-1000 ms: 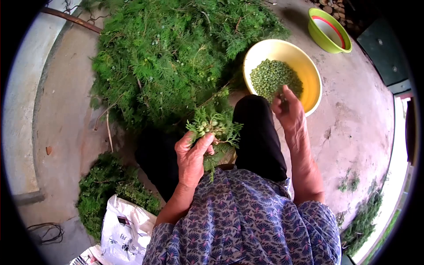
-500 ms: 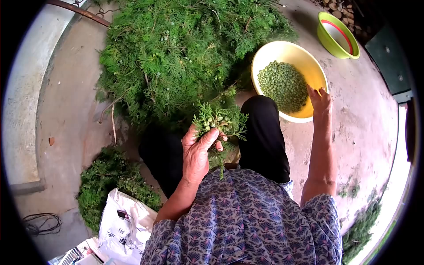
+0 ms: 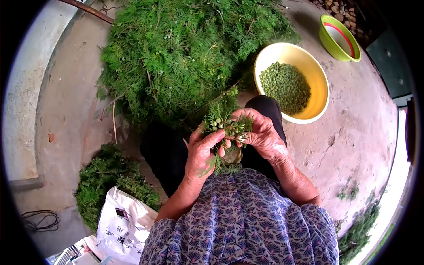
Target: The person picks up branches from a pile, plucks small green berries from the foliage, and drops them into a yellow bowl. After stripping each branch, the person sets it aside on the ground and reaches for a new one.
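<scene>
My left hand (image 3: 201,152) is closed around a leafy conifer sprig (image 3: 223,118), held above my lap between the knees. Small round green cones (image 3: 217,123) cluster among its scaly leaves. My right hand (image 3: 265,137) reaches the same sprig from the right, thumb and fingers pinched at cones on that side; its fingertips are partly hidden by leaves. Beyond my right knee stands a yellow basin (image 3: 319,95) with a heap of picked green cones (image 3: 285,86) in it. A large pile of cut conifer branches (image 3: 172,57) lies in front of me.
A lime-green basin (image 3: 333,46) with a red band inside sits at the far right. A smaller heap of branches (image 3: 108,183) and a white sack (image 3: 121,225) are at my left. A black cable (image 3: 39,221) lies coiled on the floor, and more greenery (image 3: 360,229) is at lower right.
My right hand has come away from the yellow basin, moving left to the sprig, and now pinches at its cones. My left hand still holds the sprig in nearly the same place.
</scene>
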`<control>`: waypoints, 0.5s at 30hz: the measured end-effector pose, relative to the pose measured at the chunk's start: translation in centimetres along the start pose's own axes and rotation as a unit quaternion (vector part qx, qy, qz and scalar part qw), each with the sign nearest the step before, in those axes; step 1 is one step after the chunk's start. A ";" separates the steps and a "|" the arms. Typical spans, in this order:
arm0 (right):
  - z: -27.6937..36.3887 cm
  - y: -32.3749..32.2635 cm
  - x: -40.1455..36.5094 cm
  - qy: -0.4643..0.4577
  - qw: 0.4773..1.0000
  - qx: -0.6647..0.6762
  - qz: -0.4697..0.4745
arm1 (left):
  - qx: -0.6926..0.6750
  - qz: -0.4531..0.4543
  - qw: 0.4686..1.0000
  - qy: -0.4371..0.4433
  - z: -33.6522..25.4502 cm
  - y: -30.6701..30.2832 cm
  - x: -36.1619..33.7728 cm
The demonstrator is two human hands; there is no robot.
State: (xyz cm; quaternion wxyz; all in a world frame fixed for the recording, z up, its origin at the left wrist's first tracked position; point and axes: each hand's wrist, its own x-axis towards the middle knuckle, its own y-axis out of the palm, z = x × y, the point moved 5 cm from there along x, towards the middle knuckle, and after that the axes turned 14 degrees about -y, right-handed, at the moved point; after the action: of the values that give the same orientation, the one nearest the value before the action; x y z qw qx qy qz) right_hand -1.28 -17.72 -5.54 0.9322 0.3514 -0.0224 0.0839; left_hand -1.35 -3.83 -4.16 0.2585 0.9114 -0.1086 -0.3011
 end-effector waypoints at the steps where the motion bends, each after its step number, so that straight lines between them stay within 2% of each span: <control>1: 0.0 0.3 0.1 -0.007 1.000 -0.022 0.019 | -0.010 -0.002 1.000 -0.015 0.2 -0.1 0.0; 2: 0.0 0.6 0.1 -0.014 0.998 -0.044 0.038 | -0.020 -0.004 0.999 -0.031 0.4 -0.3 0.1; 4: 0.5 1.3 0.2 -0.022 0.999 -0.041 0.012 | -0.016 0.011 1.000 -0.019 0.5 -0.5 0.2; 6: 0.2 0.6 0.1 0.011 0.985 -0.168 0.048 | -0.005 -0.026 1.000 0.010 0.3 -0.3 0.0; 7: 0.1 0.4 0.1 0.011 0.985 -0.168 0.048 | -0.005 -0.026 1.000 0.009 0.2 -0.5 0.0; 9: 0.1 0.5 0.3 -0.028 0.959 -0.259 0.109 | 0.003 0.030 1.000 -0.003 0.2 -0.3 -0.1; 10: 0.2 0.5 0.4 -0.027 0.959 -0.259 0.108 | 0.003 0.030 1.000 -0.004 0.3 -0.4 0.0; 12: 0.8 1.1 0.6 -0.054 0.922 -0.351 0.156 | 0.018 0.007 0.999 0.039 0.4 -0.8 0.2; 15: 1.1 1.2 0.7 -0.041 0.938 -0.304 0.162 | 0.037 0.049 0.998 -0.013 0.3 -0.5 0.1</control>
State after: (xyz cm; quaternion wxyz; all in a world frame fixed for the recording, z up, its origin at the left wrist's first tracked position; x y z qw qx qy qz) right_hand -0.79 -17.47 -3.84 0.9667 0.0465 -0.1420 0.2079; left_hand -1.46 -3.58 -4.67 0.2379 0.9098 -0.1672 -0.2960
